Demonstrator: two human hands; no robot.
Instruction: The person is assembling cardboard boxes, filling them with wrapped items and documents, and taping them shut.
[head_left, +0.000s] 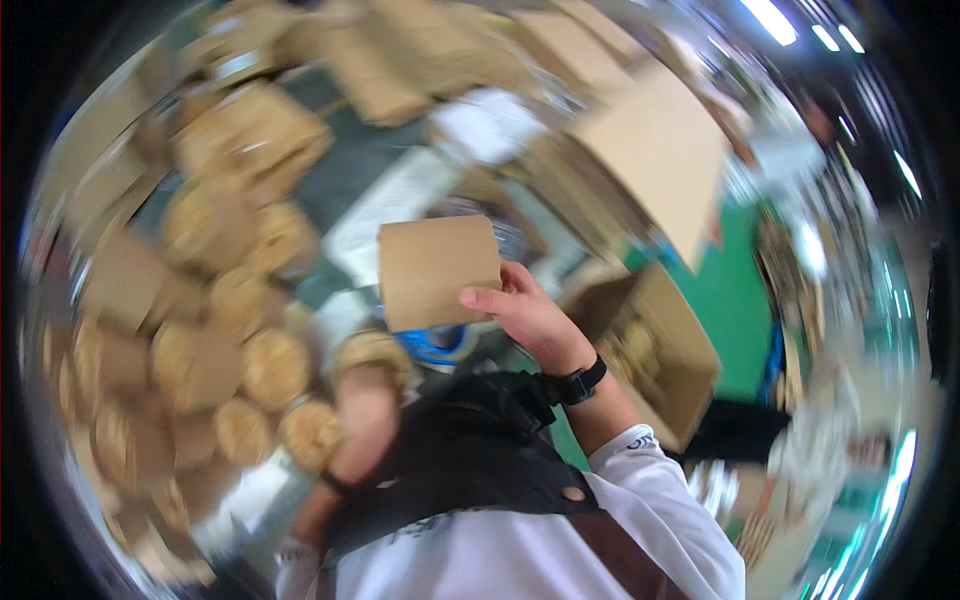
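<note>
In front of my body, my right hand grips a plain brown cardboard piece by its right side, thumb on the near face. Its upper right edge looks curved; whether anything is inside it is hidden. My left hand is lower and to the left, smeared by motion. A round tan bundle is at its fingertips, and I cannot make out whether the fingers close on it. Just beyond, between the hands, lies a blue ring-shaped roll, partly covered by the cardboard piece.
Several round bundles with tan ends and brown sides crowd the table at left. An open cardboard box stands at right, with tan things inside. Stacked flat cardboard and white paper lie farther off. Green floor shows at right.
</note>
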